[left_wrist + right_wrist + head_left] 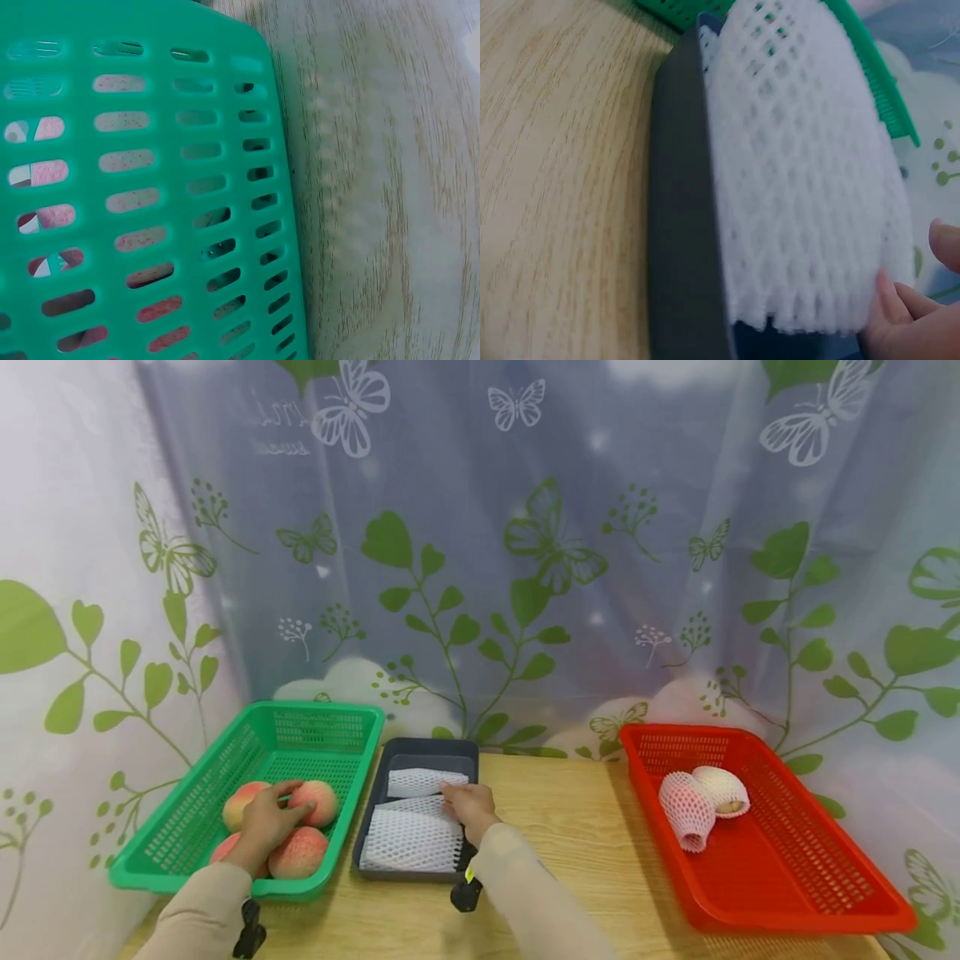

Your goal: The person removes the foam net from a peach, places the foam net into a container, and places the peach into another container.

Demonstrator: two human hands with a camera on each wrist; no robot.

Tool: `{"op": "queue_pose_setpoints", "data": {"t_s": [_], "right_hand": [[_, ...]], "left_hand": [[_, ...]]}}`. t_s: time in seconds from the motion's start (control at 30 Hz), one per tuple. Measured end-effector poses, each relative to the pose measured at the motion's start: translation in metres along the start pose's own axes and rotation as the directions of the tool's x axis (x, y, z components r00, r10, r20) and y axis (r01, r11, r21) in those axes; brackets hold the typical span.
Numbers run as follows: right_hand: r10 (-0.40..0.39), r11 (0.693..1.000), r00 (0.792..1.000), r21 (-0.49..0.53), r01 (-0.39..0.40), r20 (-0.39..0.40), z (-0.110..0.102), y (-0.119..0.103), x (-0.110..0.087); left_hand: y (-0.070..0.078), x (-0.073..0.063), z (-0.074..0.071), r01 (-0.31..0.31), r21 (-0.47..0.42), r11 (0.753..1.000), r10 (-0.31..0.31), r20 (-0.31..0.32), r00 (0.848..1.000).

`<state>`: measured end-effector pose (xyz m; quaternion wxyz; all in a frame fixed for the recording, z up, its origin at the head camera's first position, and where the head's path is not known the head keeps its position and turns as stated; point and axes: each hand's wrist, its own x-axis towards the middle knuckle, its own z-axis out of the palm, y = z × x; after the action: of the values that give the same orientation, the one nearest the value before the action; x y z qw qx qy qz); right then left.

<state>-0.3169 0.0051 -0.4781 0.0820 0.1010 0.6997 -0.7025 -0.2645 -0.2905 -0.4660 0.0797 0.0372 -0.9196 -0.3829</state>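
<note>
Several peaches lie in the green basket (356, 714) at the left. My left hand (272, 818) reaches over them, with its fingertips and thumb around the upper right peach (322, 806). In the left wrist view the basket wall (169, 67) hides this hand. White foam net sleeves (412, 839) lie flat in the dark grey tray (431, 746) between the baskets. My right hand (472, 810) is at the tray's right side. Close up, its lower fingertips touch the end of a foam net (802, 165), while another fingertip (946, 244) stands apart from it.
A red basket (787, 860) stands at the right with two netted fruits, one in a pinkish foam net (686, 806) and one in a pale net (723, 792). Wooden table (558, 827) lies between tray and red basket. A patterned curtain (480, 610) hangs behind.
</note>
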Motion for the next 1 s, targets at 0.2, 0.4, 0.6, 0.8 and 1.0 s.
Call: {"op": "queue_pose_setpoints", "data": {"t_s": [0.2, 0.4, 0.6, 0.8, 1.0], "right_hand": [[-0.066, 0.998, 0.993, 0.011, 0.065, 0.101, -0.009, -0.009, -0.002], [-0.098, 0.995, 0.977, 0.018, 0.097, 0.187, -0.016, -0.023, -0.007], [-0.141, 0.990, 0.959, 0.027, 0.139, 0.246, -0.028, -0.041, -0.014], [-0.195, 0.981, 0.948, 0.041, 0.191, 0.253, -0.049, -0.057, -0.020], [-0.223, 0.975, 0.945, 0.078, 0.210, 0.240, -0.076, -0.068, -0.021]], "left_hand": [[0.000, 0.000, 0.001, 0.012, -0.010, 1.000, -0.012, 0.013, 1.000], [0.001, -0.001, -0.001, 0.028, -0.039, 0.999, -0.027, 0.020, 0.999], [0.000, 0.001, -0.001, -0.010, -0.003, 1.000, 0.010, -0.017, 1.000], [0.004, 0.002, -0.001, -0.035, 0.001, 0.999, 0.035, -0.021, 0.999], [0.004, 0.000, 0.001, -0.048, 0.003, 0.999, 0.048, -0.036, 0.998]]}}
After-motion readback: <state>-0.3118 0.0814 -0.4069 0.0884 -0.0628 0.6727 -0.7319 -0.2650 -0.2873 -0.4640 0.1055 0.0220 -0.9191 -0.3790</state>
